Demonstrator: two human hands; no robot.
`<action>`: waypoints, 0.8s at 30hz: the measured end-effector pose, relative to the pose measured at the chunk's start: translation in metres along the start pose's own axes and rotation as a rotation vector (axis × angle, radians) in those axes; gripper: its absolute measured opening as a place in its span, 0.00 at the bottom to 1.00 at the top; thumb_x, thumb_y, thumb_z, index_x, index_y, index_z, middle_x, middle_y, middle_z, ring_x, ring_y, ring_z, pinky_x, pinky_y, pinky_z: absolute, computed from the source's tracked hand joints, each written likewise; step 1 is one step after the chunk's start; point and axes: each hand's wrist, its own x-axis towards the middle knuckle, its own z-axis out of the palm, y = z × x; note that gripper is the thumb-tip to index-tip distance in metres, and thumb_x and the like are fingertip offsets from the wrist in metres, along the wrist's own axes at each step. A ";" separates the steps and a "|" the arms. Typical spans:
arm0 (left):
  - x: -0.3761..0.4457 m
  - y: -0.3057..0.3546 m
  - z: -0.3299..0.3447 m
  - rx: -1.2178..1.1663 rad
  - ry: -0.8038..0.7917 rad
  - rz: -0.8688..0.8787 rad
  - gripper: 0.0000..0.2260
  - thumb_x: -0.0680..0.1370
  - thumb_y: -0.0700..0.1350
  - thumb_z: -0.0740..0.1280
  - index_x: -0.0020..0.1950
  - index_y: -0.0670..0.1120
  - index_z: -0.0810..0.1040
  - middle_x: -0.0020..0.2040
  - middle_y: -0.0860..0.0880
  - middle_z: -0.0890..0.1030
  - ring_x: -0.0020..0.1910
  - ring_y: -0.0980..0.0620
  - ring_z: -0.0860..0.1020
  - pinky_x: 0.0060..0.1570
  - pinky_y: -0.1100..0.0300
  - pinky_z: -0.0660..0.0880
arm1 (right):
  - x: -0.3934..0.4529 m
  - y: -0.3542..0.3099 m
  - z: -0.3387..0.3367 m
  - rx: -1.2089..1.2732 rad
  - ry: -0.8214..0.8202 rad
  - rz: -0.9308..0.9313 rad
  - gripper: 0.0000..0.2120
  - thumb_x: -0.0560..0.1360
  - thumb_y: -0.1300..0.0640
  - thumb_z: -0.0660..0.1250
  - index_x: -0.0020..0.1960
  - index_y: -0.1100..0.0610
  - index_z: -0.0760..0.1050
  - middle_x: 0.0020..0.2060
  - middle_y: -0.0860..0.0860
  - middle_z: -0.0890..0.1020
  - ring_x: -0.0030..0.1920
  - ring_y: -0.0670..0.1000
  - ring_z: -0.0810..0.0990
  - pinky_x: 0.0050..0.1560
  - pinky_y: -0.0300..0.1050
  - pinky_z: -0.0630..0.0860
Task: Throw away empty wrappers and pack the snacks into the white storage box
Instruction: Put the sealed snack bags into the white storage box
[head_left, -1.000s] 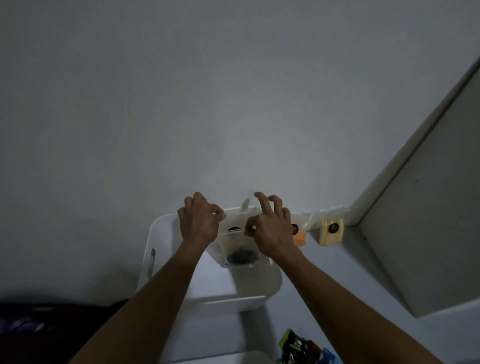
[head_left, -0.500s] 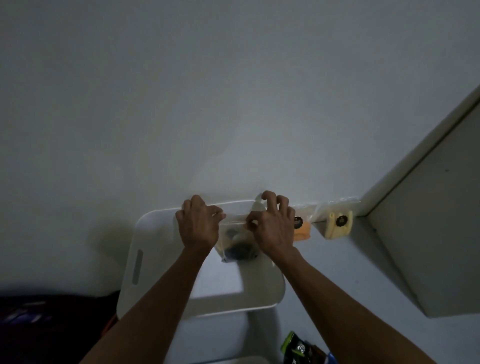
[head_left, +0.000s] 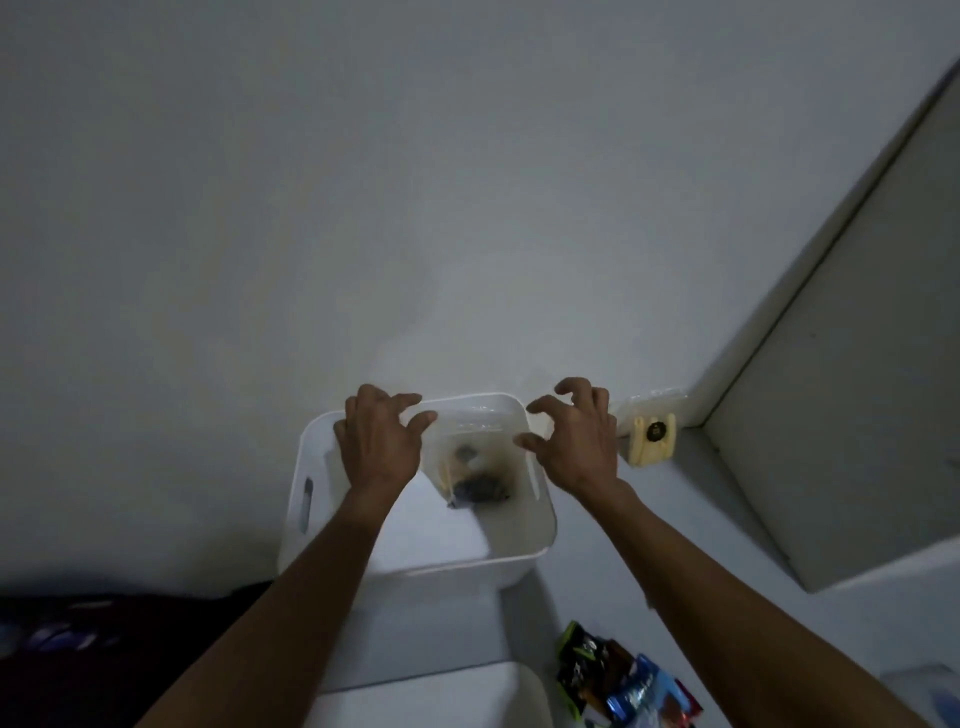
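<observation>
Hidden and cut-off parts around the white storage box (head_left: 511, 564)

The left hand (head_left: 376, 447) is covering the box's far-left rim at 10 o'clock. The clear bag (head_left: 475, 467) inside is looking blurred, so its dark contents are not readable. At 5 o'clock, the bottom edge is cutting off the colourful snack packets (head_left: 623, 680), and their print is too small to read.

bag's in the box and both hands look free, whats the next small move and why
Probably draw the right hand back toward the colourful snack packets at the near right. The clear bag lies inside the white storage box, and neither the right hand nor the left hand grips anything. Those packets and the yellow snack pack by the wall are not yet in the box.
</observation>
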 end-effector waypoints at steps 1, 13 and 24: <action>-0.008 0.003 -0.009 -0.017 0.005 0.003 0.15 0.75 0.56 0.70 0.59 0.52 0.82 0.57 0.45 0.76 0.59 0.45 0.73 0.58 0.47 0.69 | -0.008 0.002 -0.014 0.013 0.002 0.017 0.21 0.69 0.42 0.75 0.60 0.47 0.79 0.64 0.50 0.70 0.65 0.54 0.65 0.59 0.53 0.72; -0.104 0.094 0.001 -0.294 -0.033 0.168 0.14 0.73 0.52 0.73 0.56 0.49 0.83 0.52 0.46 0.77 0.55 0.44 0.75 0.56 0.47 0.74 | -0.080 0.112 -0.113 0.093 0.051 0.271 0.15 0.70 0.52 0.75 0.56 0.51 0.81 0.58 0.54 0.77 0.57 0.54 0.76 0.49 0.44 0.72; -0.071 0.174 0.157 -0.259 -0.272 -0.206 0.21 0.74 0.49 0.72 0.58 0.34 0.77 0.55 0.34 0.78 0.56 0.36 0.77 0.57 0.47 0.74 | 0.022 0.237 -0.066 0.204 -0.103 0.392 0.23 0.69 0.53 0.76 0.62 0.57 0.78 0.59 0.57 0.80 0.60 0.57 0.79 0.57 0.45 0.74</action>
